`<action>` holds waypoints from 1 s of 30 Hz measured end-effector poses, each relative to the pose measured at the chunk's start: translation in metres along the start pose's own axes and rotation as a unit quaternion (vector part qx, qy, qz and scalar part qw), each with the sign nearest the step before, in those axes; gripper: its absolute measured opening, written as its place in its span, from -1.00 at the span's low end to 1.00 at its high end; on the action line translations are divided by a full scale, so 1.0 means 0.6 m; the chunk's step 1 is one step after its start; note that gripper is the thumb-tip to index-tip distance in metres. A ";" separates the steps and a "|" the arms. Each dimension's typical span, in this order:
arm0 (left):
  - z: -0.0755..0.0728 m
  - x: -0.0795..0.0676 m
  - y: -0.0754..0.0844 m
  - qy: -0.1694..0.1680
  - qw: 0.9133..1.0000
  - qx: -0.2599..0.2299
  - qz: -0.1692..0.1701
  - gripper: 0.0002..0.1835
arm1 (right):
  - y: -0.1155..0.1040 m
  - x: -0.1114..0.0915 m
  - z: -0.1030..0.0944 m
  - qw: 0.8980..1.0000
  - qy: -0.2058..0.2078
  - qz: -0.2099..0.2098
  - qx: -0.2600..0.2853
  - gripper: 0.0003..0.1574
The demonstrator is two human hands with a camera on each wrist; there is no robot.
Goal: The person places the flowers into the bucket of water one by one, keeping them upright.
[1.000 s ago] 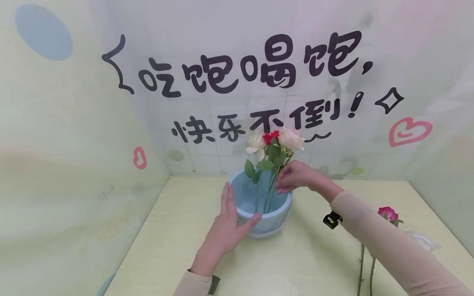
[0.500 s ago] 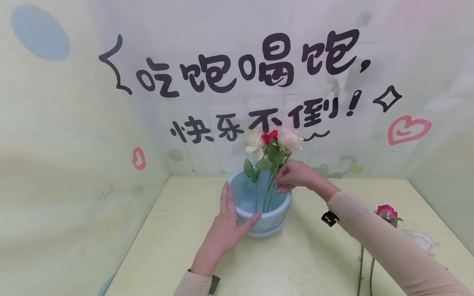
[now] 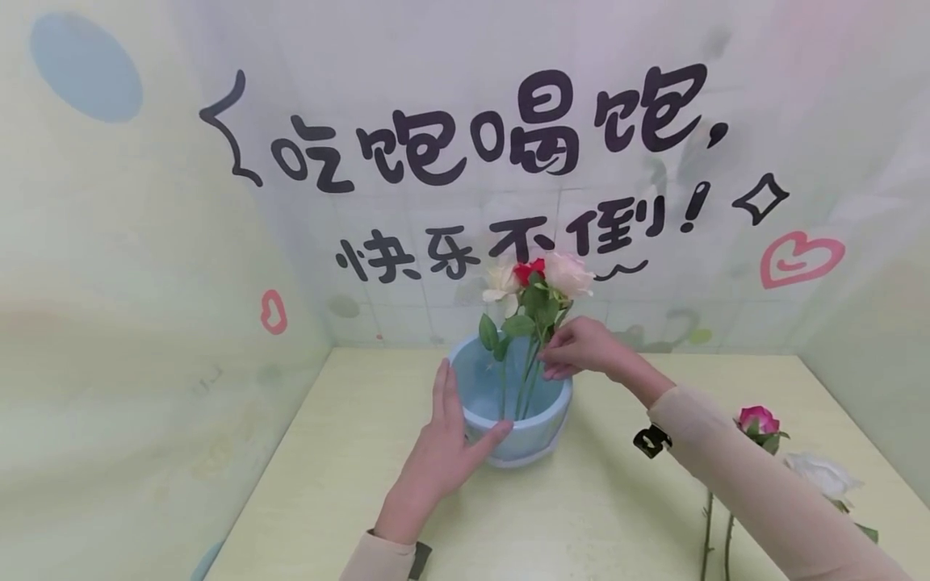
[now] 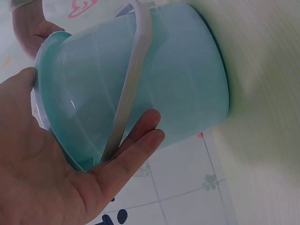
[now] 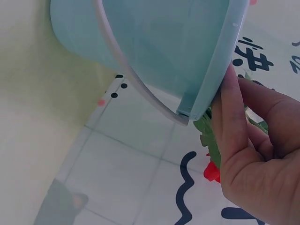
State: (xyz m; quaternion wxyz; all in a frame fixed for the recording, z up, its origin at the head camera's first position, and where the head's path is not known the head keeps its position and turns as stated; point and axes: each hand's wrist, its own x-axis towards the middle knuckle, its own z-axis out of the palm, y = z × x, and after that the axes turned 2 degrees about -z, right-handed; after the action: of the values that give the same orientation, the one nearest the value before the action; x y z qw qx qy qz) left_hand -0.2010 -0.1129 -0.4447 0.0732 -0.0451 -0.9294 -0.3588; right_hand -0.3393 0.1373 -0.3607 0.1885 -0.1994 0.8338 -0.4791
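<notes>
A light blue bucket with a pale handle stands on the table. Three roses lean up out of it: a cream one, a red one and a pale pink one, their green stems reaching down inside. My left hand rests on the bucket's left side, fingers extended along the outer wall and thumb at the near rim. At the right rim, my right hand pinches a rose stem just below the leaves; the fingertips partly hide it.
On the right of the pale table lie a magenta rose and a white rose, with thorny stems partly behind the right sleeve. A printed backdrop closes off the back and both sides.
Both hands and the roses in the bucket stay practically in place. The right forearm has shifted slightly, so more of the white rose on the table shows.
</notes>
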 end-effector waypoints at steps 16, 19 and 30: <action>0.001 0.000 -0.001 0.002 1.000 -0.006 -0.001 0.33 | 0.009 -0.017 -0.009 0.998 -0.009 -0.002 0.054 -0.69; 0.002 -0.001 -0.001 0.003 1.000 -0.007 0.001 0.33 | 0.009 -0.019 -0.008 0.999 -0.012 -0.004 0.048 -0.70; -0.001 -0.001 0.002 0.007 1.000 -0.004 0.006 0.32 | 0.016 -0.029 -0.016 0.997 -0.017 0.012 0.075 -0.68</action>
State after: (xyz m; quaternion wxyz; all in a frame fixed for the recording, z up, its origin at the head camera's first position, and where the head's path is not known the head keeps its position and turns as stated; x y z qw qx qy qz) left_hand -0.2002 -0.1126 -0.4438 0.0811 -0.0482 -0.9273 -0.3622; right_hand -0.3307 0.1577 -0.3627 0.2226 -0.1824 0.7948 -0.5343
